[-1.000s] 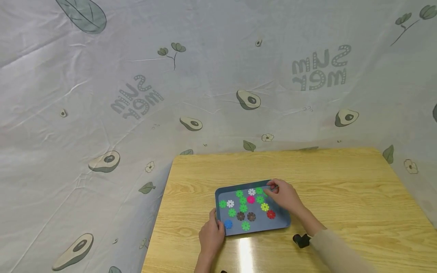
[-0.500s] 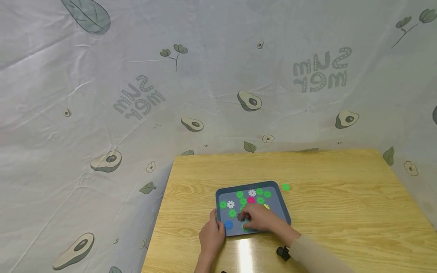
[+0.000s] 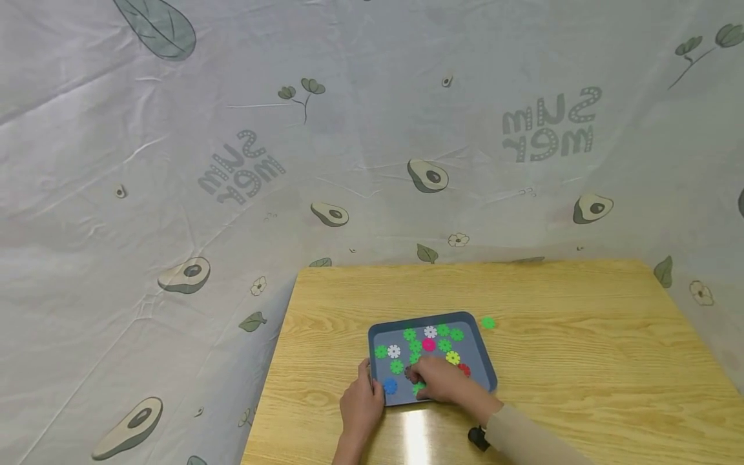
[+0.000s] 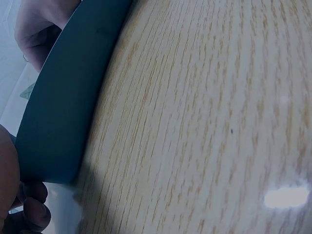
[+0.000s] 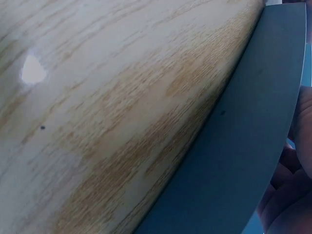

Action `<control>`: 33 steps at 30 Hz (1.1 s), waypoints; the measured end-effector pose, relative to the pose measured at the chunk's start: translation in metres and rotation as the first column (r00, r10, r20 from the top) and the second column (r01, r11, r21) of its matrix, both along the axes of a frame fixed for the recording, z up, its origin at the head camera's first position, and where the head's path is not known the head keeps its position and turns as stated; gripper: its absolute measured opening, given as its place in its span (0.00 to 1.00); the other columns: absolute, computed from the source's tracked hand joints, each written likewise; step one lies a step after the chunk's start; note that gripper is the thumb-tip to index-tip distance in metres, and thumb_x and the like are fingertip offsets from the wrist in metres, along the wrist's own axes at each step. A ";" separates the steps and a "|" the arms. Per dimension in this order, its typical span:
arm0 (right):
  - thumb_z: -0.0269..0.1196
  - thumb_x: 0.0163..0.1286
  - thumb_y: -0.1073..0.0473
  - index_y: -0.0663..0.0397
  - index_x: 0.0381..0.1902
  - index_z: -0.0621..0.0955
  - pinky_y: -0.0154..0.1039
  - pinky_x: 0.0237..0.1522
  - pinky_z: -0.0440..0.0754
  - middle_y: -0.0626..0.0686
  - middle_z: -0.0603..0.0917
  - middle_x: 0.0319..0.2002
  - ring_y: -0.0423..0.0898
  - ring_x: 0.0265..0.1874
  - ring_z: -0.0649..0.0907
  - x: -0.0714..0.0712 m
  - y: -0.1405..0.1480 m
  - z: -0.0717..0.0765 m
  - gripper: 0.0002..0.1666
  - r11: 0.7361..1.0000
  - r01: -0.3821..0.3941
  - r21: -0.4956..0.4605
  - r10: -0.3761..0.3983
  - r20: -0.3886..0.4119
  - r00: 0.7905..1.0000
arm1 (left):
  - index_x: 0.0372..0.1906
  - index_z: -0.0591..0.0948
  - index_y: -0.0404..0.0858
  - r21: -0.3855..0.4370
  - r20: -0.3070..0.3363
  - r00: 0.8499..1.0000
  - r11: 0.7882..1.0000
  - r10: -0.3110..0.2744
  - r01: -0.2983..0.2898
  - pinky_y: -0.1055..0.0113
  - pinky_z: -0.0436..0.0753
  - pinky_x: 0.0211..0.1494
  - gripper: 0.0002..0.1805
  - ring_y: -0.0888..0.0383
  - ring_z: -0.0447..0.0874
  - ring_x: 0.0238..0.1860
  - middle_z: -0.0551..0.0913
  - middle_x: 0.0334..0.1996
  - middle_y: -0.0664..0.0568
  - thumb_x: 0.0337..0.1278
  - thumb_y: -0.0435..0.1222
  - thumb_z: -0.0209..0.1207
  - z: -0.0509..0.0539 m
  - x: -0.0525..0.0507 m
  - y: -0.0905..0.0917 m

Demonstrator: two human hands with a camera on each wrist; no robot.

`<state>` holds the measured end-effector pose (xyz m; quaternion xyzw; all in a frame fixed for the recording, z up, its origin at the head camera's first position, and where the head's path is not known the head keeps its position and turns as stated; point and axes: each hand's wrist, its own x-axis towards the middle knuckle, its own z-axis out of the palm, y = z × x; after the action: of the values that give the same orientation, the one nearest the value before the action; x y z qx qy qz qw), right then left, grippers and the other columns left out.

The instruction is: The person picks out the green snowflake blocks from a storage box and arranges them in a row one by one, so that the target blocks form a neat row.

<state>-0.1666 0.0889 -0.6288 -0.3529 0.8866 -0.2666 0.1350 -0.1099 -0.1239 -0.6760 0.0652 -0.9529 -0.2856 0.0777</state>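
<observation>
My left hand (image 3: 361,403) is gripping the blue-gray tray (image 3: 479,368) at its near left corner. My right hand (image 3: 444,380) is bending over a brown piece (image 3: 409,372) lying inside — I can't tell if I'm pinching it. It's looking light and stiff — best for holding by its edge.

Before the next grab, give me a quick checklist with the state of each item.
1. Left hand steadying the tray: ok, it grips the near left corner.
2. Tray flat on the table: ok, no tilt shows.
3. Right hand at a disc: ok, its fingertips are at a brown notched disc.
4. Secure pinch on that disc: cannot tell, the fingers partly cover it.
5. Green notched disc outside the tray: ok, it lies on the table off the far right corner.
6. Clear view of all discs inside: not ok, the right hand blocks part of the near side.
</observation>
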 end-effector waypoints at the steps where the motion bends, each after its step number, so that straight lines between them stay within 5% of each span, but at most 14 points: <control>1: 0.82 0.52 0.61 0.51 0.27 0.79 0.35 0.30 0.71 0.45 0.77 0.25 0.37 0.26 0.69 0.000 0.000 0.000 0.19 1.000 0.000 -0.002 0.000 -0.001 1.000 | 0.67 0.76 0.38 -0.001 -0.002 1.000 1.000 -0.002 0.002 0.61 0.65 0.18 0.26 0.60 0.65 0.16 0.76 0.18 0.53 0.63 0.34 0.61 0.000 0.000 0.000; 12: 0.74 0.58 0.67 0.49 0.32 0.79 0.34 0.29 0.72 0.44 0.77 0.25 0.35 0.24 0.71 0.003 0.003 0.003 0.13 0.997 0.017 -0.077 -0.014 0.043 0.999 | 0.67 0.76 0.37 0.005 -0.010 1.000 1.000 -0.007 0.007 0.63 0.64 0.17 0.26 0.60 0.64 0.15 0.73 0.16 0.55 0.62 0.34 0.62 -0.002 0.000 -0.001; 19: 0.71 0.67 0.65 0.54 0.38 0.83 0.36 0.31 0.75 0.41 0.78 0.28 0.35 0.27 0.75 -0.007 0.018 0.013 0.06 0.961 0.162 -0.224 -0.138 0.118 0.983 | 0.67 0.76 0.38 -0.002 -0.019 1.000 1.000 -0.013 0.013 0.63 0.63 0.17 0.27 0.61 0.63 0.15 0.68 0.15 0.58 0.63 0.34 0.61 -0.002 0.000 -0.002; 26: 0.69 0.71 0.62 0.58 0.43 0.83 0.36 0.33 0.78 0.44 0.81 0.31 0.38 0.29 0.78 -0.028 0.045 0.017 0.07 0.879 0.347 -0.327 -0.313 0.153 0.937 | 0.68 0.75 0.37 0.006 -0.009 1.000 1.000 -0.014 0.014 0.64 0.62 0.17 0.27 0.62 0.62 0.15 0.66 0.14 0.60 0.64 0.34 0.61 -0.003 0.000 -0.001; 33: 0.70 0.71 0.59 0.55 0.44 0.84 0.37 0.37 0.79 0.47 0.83 0.34 0.43 0.33 0.81 -0.049 0.085 0.019 0.08 0.774 0.543 -0.326 -0.524 0.153 0.838 | 0.68 0.75 0.38 0.015 -0.007 1.000 1.000 -0.008 0.009 0.63 0.62 0.17 0.27 0.61 0.62 0.15 0.66 0.14 0.60 0.64 0.34 0.61 -0.003 0.000 -0.001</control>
<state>-0.2152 0.1744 -0.6102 -0.0983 0.8828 -0.4592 0.0110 -0.1103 -0.1248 -0.6788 0.0608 -0.9507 -0.2936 0.0792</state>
